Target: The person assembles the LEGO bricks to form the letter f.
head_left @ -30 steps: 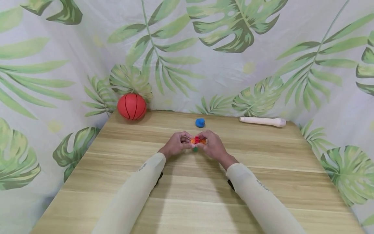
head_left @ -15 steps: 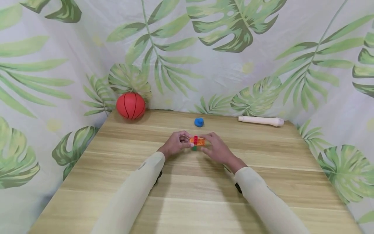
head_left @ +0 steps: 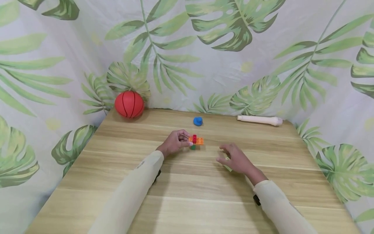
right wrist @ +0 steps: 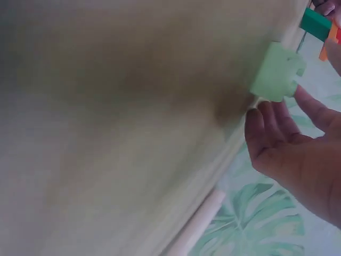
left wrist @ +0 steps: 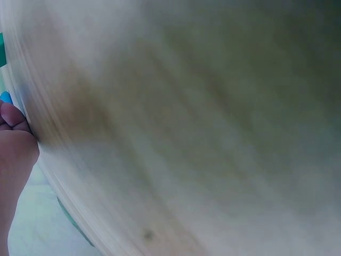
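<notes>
Pinched by its left end in the left hand (head_left: 175, 142) is a stack of toy bricks (head_left: 194, 139), red and orange above green; whether its base touches the wooden table (head_left: 187, 195) I cannot tell. Seen from the head camera, the right hand (head_left: 238, 161) lies toward four o'clock from the stack, its grip released, fingers parted and slightly bent, just beside a pale green brick (right wrist: 274, 72); contact there is hard to judge. From the stack, a small blue toy (head_left: 197, 121) sits at twelve o'clock, a red ball (head_left: 129, 104) at ten and a pale microphone (head_left: 259, 120) between two and three.
</notes>
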